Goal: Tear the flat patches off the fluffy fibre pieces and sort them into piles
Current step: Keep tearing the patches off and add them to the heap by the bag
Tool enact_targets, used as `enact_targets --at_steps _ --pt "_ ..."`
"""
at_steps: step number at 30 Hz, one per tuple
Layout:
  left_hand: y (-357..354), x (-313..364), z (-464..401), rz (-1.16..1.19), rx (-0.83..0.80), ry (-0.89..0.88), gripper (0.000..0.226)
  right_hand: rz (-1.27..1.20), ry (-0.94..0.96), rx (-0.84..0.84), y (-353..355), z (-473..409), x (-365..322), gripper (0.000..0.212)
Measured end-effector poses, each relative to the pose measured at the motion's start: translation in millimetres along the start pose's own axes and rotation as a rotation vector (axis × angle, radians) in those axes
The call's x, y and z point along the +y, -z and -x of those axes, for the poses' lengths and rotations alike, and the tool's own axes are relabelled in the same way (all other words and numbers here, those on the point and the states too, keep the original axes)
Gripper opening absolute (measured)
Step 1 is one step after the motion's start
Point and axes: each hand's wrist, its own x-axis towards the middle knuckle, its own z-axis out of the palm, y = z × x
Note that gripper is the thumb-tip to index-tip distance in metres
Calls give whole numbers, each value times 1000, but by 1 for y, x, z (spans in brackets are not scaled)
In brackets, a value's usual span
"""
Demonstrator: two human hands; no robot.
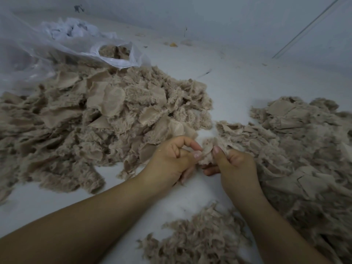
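**fluffsorter:** Both hands are on one small fluffy fibre piece (pixel 206 152), held just above the floor between the piles. The left hand (pixel 172 160) pinches its left edge with thumb and forefinger, other fingers curled. The right hand (pixel 235 164) grips the right side, thumb on top, fingers wrapped under it.

**benchrat:** What's the surface like? Looks like a floor, not a table.

**fluffsorter:** Yeah, a pale whitish floor (pixel 238 86), smooth, meeting a plain light wall (pixel 228 20) at the back. Bits of debris and loose threads are scattered near the wall, and a thin straight line runs diagonally in the top right corner. Can't tell what that is.

**benchrat:** And the piles?

**fluffsorter:** Big left pile (pixel 91 119) is tan fluff with lots of flat patches showing, mesh-like squares lying on top. The right pile (pixel 304 149) is another mound, also fluff and flat bits mixed, touching the right wrist. A smaller near pile (pixel 198 239) of plain fluff sits between the forearms. Behind the left pile, a clear plastic bag (pixel 118 58) lies open with more tan fibre inside, and some white crumpled stuff (pixel 72 30) is behind it.
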Motion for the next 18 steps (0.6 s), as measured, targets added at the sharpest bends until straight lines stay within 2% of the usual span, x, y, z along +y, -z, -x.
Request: enact_targets --at_steps 4,6,9,10,11,13,16,18 --pt "11 6 12 5 54 27 3 -49 -39 65 2 -2 -2 38" --pt "17 12 19 -83 -147 61 3 -40 8 40 1 1 -4 39" --pt "23 28 26 -300 -622 70 15 -52 74 14 0 6 -6 43" --pt "24 33 27 -354 -699 60 16 -68 86 4 1 7 -7 44" --pt "23 36 27 -372 -700 52 14 -71 97 -3 2 7 -8 46" --pt "18 35 23 -391 -499 35 17 -45 117 -13 2 6 -9 54" --pt "4 24 10 -425 20 -7 33 -24 126 -71 2 7 -9 63" --pt "-2 21 2 -479 125 35 33 7 148 -128 2 8 -8 58"
